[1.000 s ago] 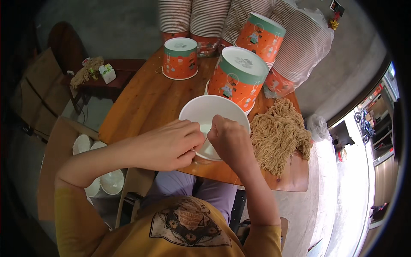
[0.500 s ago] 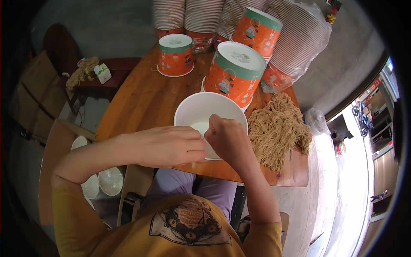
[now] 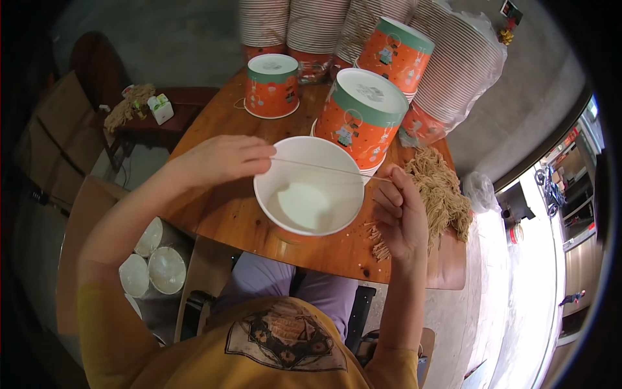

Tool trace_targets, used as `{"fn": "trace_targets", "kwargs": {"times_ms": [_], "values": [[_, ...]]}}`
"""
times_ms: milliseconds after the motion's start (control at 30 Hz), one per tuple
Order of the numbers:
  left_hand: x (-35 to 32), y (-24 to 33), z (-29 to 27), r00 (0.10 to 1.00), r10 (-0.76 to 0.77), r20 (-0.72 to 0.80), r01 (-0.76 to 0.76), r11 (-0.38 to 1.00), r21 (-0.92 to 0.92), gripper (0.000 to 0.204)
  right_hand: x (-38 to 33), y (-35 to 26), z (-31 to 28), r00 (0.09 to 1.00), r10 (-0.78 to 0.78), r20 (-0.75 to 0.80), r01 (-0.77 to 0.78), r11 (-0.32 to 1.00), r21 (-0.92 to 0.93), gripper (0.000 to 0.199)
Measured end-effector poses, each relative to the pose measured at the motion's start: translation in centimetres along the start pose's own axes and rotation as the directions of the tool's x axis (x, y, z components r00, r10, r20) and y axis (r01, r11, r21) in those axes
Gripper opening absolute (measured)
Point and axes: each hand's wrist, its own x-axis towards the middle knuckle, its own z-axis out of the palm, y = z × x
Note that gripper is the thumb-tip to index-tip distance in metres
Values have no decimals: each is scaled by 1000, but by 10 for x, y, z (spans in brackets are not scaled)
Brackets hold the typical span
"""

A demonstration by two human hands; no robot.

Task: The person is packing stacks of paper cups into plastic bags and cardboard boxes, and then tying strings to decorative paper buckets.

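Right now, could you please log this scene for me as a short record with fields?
Setting: round wooden table, seen from above
Left hand: at the left rim of the white bowl, pinching one end of a thin string
Right hand: right of the bowl, pinching the other end
String: stretched taut across the bowl's mouth
Bowl: upright, open
Behind bowl: orange tubs, upside down
Right of bowl: heap of tan strings
Back edge: stacked bowls

Left hand (image 3: 223, 159) sits left of frame centre, fingers pinched, forearm running up from lower left. Right hand (image 3: 402, 217) right of centre, fingers pinched, forearm vertical.
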Motion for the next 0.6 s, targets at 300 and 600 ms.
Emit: {"fn": "trace_targets", "kwargs": {"times_ms": [300,600], "values": [[30,-8,5,941,-237,-241,196,964,-182,15,-8,18,2,993,101,55,-115,907,406,12],[64,150,8,786,-568,243,250,-66,-966,61,-18,22,60,991,-34,131,-21,918,395,23]]}}
